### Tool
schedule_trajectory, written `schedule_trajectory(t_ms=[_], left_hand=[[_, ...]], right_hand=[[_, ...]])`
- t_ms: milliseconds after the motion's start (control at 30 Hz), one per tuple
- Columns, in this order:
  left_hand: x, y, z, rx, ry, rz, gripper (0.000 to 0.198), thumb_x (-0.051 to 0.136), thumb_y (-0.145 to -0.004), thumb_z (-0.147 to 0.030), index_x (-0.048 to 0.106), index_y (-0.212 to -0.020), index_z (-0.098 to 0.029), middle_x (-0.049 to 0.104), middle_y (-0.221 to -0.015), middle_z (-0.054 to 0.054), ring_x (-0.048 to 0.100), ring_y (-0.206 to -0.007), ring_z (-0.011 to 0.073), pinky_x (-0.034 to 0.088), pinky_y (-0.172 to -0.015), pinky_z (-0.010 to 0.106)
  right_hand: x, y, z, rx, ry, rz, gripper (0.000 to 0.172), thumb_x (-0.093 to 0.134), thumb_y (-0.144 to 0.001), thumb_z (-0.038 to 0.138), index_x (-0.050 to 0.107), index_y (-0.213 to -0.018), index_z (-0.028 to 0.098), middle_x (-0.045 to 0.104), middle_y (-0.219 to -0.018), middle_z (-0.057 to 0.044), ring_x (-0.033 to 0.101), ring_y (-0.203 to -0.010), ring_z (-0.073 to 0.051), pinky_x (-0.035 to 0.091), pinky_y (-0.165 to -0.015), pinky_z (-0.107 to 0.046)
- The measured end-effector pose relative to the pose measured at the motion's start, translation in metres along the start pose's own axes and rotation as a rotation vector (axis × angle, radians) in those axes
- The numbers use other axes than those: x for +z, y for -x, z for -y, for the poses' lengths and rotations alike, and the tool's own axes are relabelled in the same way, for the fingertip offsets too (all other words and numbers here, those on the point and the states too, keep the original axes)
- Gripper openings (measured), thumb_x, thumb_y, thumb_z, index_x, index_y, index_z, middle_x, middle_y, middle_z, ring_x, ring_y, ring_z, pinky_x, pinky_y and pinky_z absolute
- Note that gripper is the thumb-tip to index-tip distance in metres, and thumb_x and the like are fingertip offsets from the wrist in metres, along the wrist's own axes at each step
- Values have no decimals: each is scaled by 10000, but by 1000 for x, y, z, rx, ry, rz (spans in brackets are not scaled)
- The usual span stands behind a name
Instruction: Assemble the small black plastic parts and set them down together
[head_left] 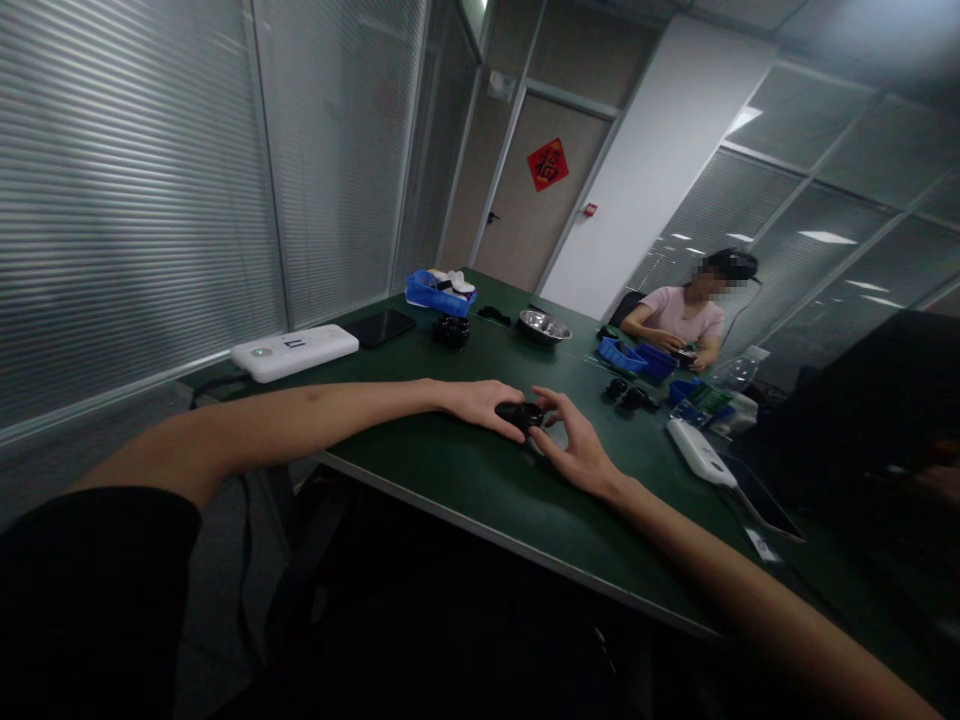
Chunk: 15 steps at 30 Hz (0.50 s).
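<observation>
My left hand [484,403] rests over the table, its thumb and fingers closed around a small black cylindrical part [517,414]. The part lies on its side, with a round, ring-like end facing right. Close to that end is my right hand [576,445], its thumb and fingers apart and curved around the end. Whether its fingertips touch the part is too blurred to tell. Both hands are above the green table [450,465], near its front edge.
Black parts [451,331] are clustered behind my left hand, near a blue bin [441,292], a metal bowl [544,327], a phone [381,327] and a white device [296,352]. Across sits a person [686,315] by blue trays [622,354]. Another white device [700,452] lies right.
</observation>
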<state>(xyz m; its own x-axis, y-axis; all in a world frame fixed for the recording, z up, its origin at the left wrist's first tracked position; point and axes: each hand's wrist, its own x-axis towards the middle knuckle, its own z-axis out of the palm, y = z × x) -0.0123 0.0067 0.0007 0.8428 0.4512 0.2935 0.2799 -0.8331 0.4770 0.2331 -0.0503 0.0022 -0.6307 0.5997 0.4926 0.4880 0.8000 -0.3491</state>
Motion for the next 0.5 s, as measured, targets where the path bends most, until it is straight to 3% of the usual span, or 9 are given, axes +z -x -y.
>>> schedule_trajectory(t_ms=[500], left_hand=[[-1, 1, 0, -7, -1, 12, 596, 661, -831, -681, 653, -1149, -177, 685, -1123, 85, 646, -1004, 241, 436, -854, 315]], right_hand=[[0, 0, -1, 11, -6, 12, 557, 602, -983, 364, 419, -1499, 264, 635, -1250, -105, 636, -1079, -272, 552, -927, -465]])
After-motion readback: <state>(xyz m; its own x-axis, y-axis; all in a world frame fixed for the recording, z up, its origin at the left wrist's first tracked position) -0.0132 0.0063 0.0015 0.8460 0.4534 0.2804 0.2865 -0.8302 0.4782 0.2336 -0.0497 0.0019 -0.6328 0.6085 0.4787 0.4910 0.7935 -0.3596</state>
